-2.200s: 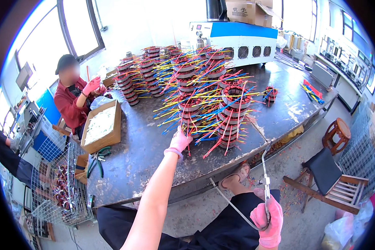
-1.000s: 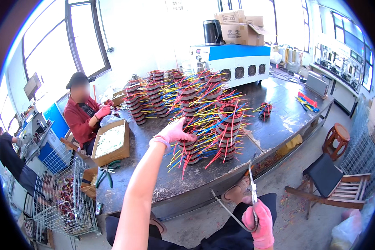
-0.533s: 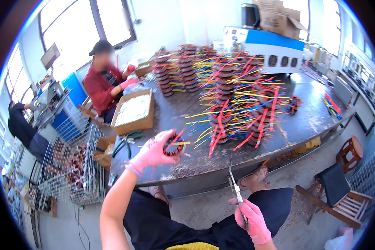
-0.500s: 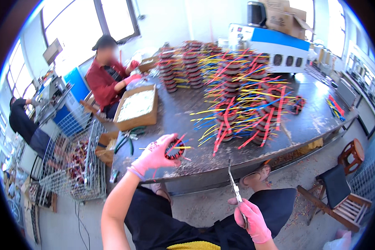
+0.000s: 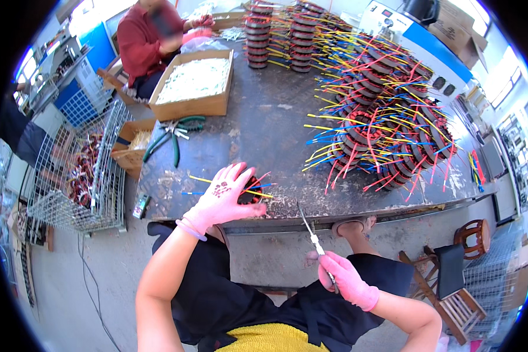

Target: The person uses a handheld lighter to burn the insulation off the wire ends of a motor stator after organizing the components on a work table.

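While the left hand [image 5: 222,196] holds one wiry ring [image 5: 250,192] and the right hand [image 5: 347,281] grips a thin tool [image 5: 314,239], many stacked rings [image 5: 361,135] seem left on the tabletop [image 5: 270,141].

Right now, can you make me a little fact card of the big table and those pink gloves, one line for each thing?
Left hand: pink glove, curled around a wired ring
Right hand: pink glove, gripping a thin metal tool, tip pointing away from the person
Ring stacks: right and back of the table, red, yellow and blue wires sticking out
Cardboard box: left side, holding white pieces
Pliers: green handles, nearer than the box
Wire basket: left of the table
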`<state>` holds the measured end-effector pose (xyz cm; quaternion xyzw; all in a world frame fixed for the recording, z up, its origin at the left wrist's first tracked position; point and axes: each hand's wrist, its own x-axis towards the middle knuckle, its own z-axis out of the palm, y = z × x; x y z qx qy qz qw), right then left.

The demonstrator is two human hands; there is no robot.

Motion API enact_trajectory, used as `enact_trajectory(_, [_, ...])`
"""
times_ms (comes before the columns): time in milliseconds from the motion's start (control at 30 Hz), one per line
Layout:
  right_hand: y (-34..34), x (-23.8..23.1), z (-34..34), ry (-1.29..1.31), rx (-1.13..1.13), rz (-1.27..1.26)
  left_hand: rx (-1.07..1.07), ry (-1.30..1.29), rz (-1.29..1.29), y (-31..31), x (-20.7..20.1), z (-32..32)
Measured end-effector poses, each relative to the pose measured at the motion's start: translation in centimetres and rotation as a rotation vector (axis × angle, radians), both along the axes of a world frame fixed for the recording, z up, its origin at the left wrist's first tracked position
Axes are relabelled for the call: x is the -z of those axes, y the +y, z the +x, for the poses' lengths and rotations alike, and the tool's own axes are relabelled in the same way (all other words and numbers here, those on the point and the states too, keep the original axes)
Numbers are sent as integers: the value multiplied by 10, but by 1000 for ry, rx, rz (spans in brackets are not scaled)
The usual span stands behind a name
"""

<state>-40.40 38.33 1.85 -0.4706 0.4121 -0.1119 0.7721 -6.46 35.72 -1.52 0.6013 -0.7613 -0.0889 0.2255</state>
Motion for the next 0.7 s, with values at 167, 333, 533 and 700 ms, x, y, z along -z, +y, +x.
enact_trajectory(167, [6,6,8,21,43,-2,-140,-25,29,2,-2,-23])
enact_trajectory(333, [24,14,15,32,118,39,-164,-91,45,0,3,-27])
enact_trajectory(533, [45,27,17,-24,175,59,-125,-34,44,2,0,-21])
enact_trajectory(700, [51,28,16,-14,145,119,-46,-39,85,9,-9,0])
